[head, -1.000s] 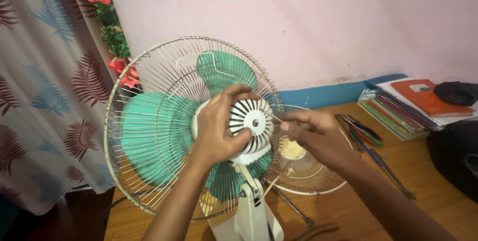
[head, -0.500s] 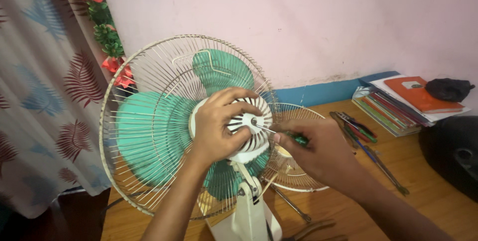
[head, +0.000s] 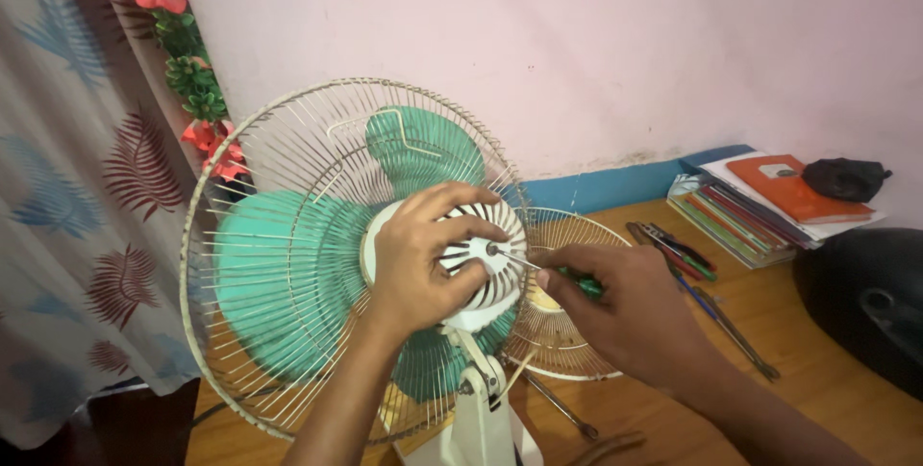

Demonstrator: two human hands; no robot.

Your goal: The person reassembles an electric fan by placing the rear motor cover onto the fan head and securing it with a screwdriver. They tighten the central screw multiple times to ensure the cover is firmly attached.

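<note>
From the head camera, a table fan (head: 327, 264) stands on a wooden table (head: 827, 379), seen from behind, with its wire rear guard (head: 288, 139) round the green blades (head: 279, 274); the left hand (head: 418, 259) is clasped over the white slotted motor housing (head: 486, 269), fingers spread across its top and thumb underneath; the right hand (head: 625, 307) is closed round a green-handled screwdriver (head: 553, 272), whose thin metal shaft runs left with the tip touching the centre of the housing's back; behind the right hand the loose front guard (head: 567, 235) lies flat on the table, with a yellow disc at its middle; the white fan stand (head: 481, 408) rises at the bottom edge, and just right of it a second thin tool (head: 562, 408) lies on the wood; further right more tools (head: 692, 269) lie scattered near a stack of books (head: 769, 201) against the pink wall (head: 577, 43); a leaf-patterned curtain (head: 77, 187) hangs at the left
</note>
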